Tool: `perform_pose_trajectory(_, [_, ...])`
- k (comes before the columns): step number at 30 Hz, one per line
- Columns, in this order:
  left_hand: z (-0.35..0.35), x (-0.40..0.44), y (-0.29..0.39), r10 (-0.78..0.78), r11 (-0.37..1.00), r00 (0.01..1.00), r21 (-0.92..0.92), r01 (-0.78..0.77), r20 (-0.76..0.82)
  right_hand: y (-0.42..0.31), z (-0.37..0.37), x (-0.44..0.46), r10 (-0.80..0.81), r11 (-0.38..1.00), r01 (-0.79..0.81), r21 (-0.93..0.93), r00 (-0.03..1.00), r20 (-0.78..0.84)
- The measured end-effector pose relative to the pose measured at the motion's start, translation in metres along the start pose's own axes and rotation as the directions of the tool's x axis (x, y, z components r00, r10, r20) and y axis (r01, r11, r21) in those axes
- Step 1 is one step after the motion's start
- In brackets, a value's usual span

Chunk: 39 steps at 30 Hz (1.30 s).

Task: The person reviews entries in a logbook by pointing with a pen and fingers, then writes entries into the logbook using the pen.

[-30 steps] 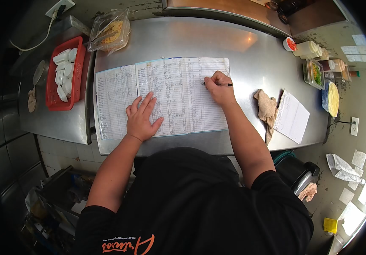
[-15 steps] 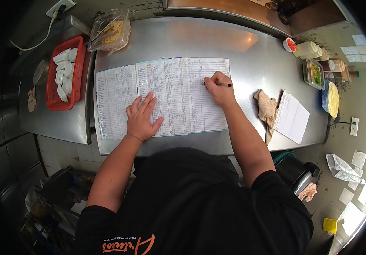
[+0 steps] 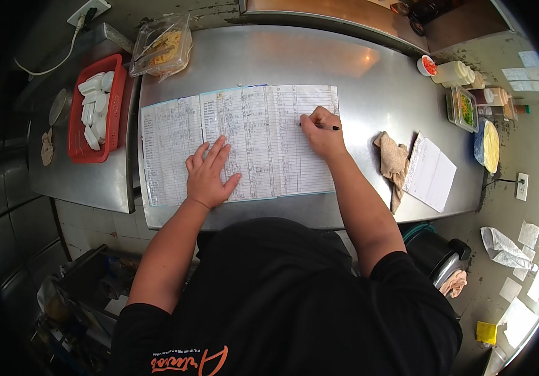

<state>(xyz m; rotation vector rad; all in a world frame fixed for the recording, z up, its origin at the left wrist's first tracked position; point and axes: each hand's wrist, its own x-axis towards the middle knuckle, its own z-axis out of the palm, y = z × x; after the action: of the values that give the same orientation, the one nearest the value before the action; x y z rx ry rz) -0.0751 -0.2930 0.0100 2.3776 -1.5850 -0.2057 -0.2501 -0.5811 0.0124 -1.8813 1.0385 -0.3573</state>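
Observation:
Handwritten ledger pages (image 3: 253, 150) with ruled columns lie spread open on a steel table. My left hand (image 3: 208, 173) rests flat on the left part of them, fingers apart. Over the right-hand page, my right hand (image 3: 323, 133) is closed round a black pen (image 3: 327, 127), its tip close to a column of the paper. Whether the tip touches the page I cannot tell. To the right of my right forearm lie a crumpled brown cloth (image 3: 392, 164) and a white notepad (image 3: 430, 172) with writing on it.
A red basket (image 3: 118, 116) of white containers stands on the left counter. A clear plastic food box (image 3: 185, 50) sits at the back left. Along the right edge are a cup of chopped red food (image 3: 427, 66), squeeze bottles (image 3: 451, 73) and a tub of chopped vegetables (image 3: 463, 109).
My right hand and the pen have shifted very slightly down the page, and the pen's angle has changed a little. My left hand has stayed in place.

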Motion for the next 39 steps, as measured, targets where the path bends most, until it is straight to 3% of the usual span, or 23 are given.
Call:
perform_pose_trajectory(8, [-0.001,0.000,0.001,0.006,1.000,1.000,-0.001,-0.006,-0.013,0.004,0.000,0.002,-0.017,1.000,0.017,-0.010,1.000,-0.010])
perform_pose_trajectory(10, [0.000,0.000,0.000,0.003,1.000,1.000,-0.007,-0.003,-0.012,0.008,-0.001,0.003,0.012,0.984,-0.001,0.179,0.998,-0.061])
perform_pose_trajectory(13, [-0.002,0.001,0.001,0.000,1.000,1.000,-0.015,0.000,-0.011,0.002,-0.004,0.004,0.067,0.960,-0.048,0.278,0.996,-0.060])
perform_pose_trajectory(22, [-0.006,0.001,0.004,-0.005,0.999,1.000,-0.036,0.005,-0.003,0.010,-0.004,0.011,0.089,0.915,-0.086,0.395,0.996,0.009])
perform_pose_trajectory(23, [-0.006,0.001,0.003,-0.008,0.999,1.000,-0.035,0.008,-0.007,0.001,-0.005,0.009,0.085,0.915,-0.083,0.394,0.996,0.012])
perform_pose_trajectory(25, [-0.003,0.000,0.002,-0.003,1.000,1.000,-0.026,0.003,-0.007,-0.028,-0.007,-0.003,0.130,0.979,-0.113,0.169,0.987,-0.095])
perform_pose_trajectory(29, [-0.003,-0.001,0.002,0.005,1.000,1.000,-0.031,-0.006,-0.029,-0.034,0.014,-0.036,0.104,0.964,-0.104,0.243,0.994,0.011])
perform_pose_trajectory(31, [-0.004,0.000,0.002,0.008,1.000,0.999,-0.021,-0.009,-0.032,-0.041,0.027,-0.054,-0.221,0.964,0.202,0.173,0.971,0.095])
perform_pose_trajectory(32, [-0.004,0.000,0.002,0.007,1.000,0.999,-0.019,-0.008,-0.032,-0.044,0.033,-0.060,-0.222,0.963,0.203,0.175,0.970,0.096])
perform_pose_trajectory(34, [-0.005,0.000,0.003,0.000,0.999,1.000,-0.034,-0.001,-0.023,-0.049,0.044,-0.069,-0.486,0.874,0.477,0.094,0.849,0.210])
perform_pose_trajectory(39, [-0.004,0.000,0.002,0.014,0.999,0.998,-0.042,-0.016,-0.063,-0.055,0.076,-0.080,-0.561,0.827,0.555,0.090,0.803,0.199])
